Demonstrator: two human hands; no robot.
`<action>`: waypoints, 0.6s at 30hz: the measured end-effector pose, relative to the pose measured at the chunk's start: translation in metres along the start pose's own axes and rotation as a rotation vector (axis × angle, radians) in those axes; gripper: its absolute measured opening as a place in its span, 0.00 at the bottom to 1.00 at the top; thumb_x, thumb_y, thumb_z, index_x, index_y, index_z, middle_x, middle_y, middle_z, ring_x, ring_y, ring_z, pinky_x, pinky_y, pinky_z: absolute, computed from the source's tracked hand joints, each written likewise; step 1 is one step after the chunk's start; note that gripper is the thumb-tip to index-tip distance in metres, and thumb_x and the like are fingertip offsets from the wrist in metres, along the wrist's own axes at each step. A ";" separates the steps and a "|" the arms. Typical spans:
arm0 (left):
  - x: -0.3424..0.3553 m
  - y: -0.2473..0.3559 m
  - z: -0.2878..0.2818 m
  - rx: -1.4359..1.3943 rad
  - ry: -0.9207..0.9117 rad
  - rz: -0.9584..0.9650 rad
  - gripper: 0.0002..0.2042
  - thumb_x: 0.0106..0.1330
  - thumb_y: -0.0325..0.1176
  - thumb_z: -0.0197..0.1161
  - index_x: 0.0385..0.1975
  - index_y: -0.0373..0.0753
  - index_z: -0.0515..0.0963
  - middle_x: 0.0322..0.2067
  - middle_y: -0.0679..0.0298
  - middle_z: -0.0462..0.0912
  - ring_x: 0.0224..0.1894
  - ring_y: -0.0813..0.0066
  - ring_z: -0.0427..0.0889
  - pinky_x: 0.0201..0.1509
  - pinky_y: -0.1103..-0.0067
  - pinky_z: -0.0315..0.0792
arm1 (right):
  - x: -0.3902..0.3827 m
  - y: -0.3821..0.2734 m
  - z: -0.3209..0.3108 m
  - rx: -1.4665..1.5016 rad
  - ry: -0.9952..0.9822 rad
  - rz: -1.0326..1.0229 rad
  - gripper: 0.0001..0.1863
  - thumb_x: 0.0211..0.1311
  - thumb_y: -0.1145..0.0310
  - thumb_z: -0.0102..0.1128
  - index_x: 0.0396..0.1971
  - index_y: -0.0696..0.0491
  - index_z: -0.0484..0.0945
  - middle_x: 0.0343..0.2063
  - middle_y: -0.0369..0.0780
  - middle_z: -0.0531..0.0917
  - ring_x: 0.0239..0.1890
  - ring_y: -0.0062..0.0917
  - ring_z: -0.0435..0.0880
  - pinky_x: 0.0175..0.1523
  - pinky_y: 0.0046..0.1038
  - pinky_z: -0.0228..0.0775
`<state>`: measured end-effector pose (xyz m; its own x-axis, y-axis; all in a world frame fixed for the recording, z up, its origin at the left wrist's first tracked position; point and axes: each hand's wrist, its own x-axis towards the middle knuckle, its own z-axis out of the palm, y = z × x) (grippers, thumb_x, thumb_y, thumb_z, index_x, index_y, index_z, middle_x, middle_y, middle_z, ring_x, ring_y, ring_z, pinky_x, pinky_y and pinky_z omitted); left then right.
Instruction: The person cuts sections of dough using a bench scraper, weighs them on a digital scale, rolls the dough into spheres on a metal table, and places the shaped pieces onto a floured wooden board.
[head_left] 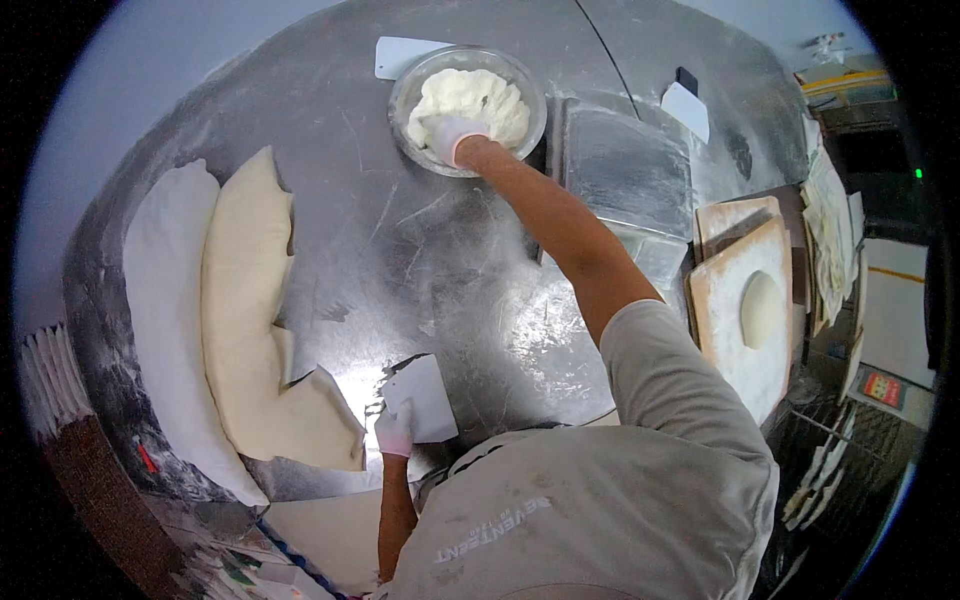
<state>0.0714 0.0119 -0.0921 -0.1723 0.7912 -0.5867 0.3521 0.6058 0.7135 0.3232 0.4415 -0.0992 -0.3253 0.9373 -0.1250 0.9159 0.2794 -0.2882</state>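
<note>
My left hand (396, 430), in a pale glove, grips a flat white dough scraper (427, 398) at the table's near edge. Farther off, my gloved right hand (455, 137) reaches into a round clear bowl (537, 122). It touches a lumpy, cream-white doughy mass (472, 92) inside; its fingers are mostly hidden there. Left of the scraper lies a long, thick slab of dough (240, 330), its right side cut in jagged steps. Along the slab's left side stretches a white cloth (170, 300).
Beyond the bowl lies another white scraper (400, 55). A clear rectangular container (628, 165) stands right of my forearm. Farther right, floured boards (725, 310) lean together, a round pale piece (762, 310) on one. A white card-like piece (686, 110) lies near the far right.
</note>
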 end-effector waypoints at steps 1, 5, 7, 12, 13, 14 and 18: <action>0.000 0.006 0.001 -0.056 -0.002 -0.063 0.19 0.63 0.41 0.58 0.41 0.28 0.79 0.34 0.57 0.85 0.36 0.73 0.81 0.42 0.75 0.73 | 0.001 0.007 0.004 -0.007 0.006 -0.008 0.20 0.61 0.63 0.50 0.54 0.47 0.73 0.48 0.47 0.80 0.51 0.42 0.78 0.54 0.37 0.70; 0.005 0.006 0.006 0.219 -0.051 -0.016 0.21 0.63 0.43 0.59 0.43 0.28 0.78 0.36 0.56 0.85 0.38 0.72 0.81 0.43 0.75 0.73 | -0.004 0.028 0.004 0.076 -0.022 0.073 0.20 0.60 0.65 0.50 0.53 0.48 0.75 0.48 0.47 0.80 0.50 0.41 0.79 0.55 0.37 0.70; 0.005 -0.014 0.008 0.277 -0.077 0.077 0.21 0.63 0.43 0.59 0.44 0.28 0.77 0.36 0.55 0.84 0.38 0.72 0.81 0.44 0.75 0.73 | -0.021 0.037 -0.012 0.085 0.145 -0.025 0.19 0.61 0.60 0.51 0.50 0.48 0.77 0.47 0.47 0.80 0.51 0.40 0.79 0.56 0.38 0.69; -0.001 0.013 0.014 0.140 -0.051 0.017 0.22 0.64 0.44 0.58 0.44 0.27 0.77 0.36 0.57 0.84 0.38 0.74 0.81 0.43 0.76 0.73 | -0.099 0.063 -0.085 0.544 0.176 0.285 0.16 0.58 0.66 0.56 0.43 0.59 0.75 0.41 0.46 0.81 0.46 0.34 0.80 0.51 0.33 0.72; 0.000 0.006 0.014 0.113 -0.052 0.015 0.22 0.64 0.44 0.58 0.44 0.27 0.77 0.36 0.57 0.84 0.37 0.74 0.81 0.43 0.76 0.73 | -0.127 0.073 -0.099 0.641 0.207 0.316 0.16 0.57 0.66 0.57 0.42 0.59 0.75 0.40 0.44 0.81 0.44 0.30 0.79 0.50 0.32 0.72; 0.001 -0.001 0.014 0.088 -0.055 0.013 0.22 0.64 0.45 0.59 0.44 0.27 0.77 0.36 0.58 0.84 0.37 0.74 0.80 0.43 0.76 0.73 | -0.155 0.085 -0.113 0.738 0.242 0.348 0.16 0.57 0.66 0.58 0.41 0.60 0.74 0.39 0.42 0.81 0.42 0.26 0.78 0.49 0.30 0.72; 0.001 -0.010 0.019 0.017 -0.055 0.014 0.22 0.64 0.45 0.59 0.45 0.28 0.78 0.36 0.58 0.84 0.37 0.74 0.80 0.43 0.76 0.73 | -0.258 0.173 -0.115 0.716 0.333 0.259 0.20 0.56 0.74 0.54 0.49 0.63 0.68 0.46 0.41 0.77 0.46 0.27 0.76 0.53 0.28 0.69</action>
<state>0.0851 0.0054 -0.1068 -0.1166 0.7937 -0.5971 0.3696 0.5927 0.7156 0.5927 0.2724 -0.0072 0.0649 0.9978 -0.0148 0.5443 -0.0478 -0.8375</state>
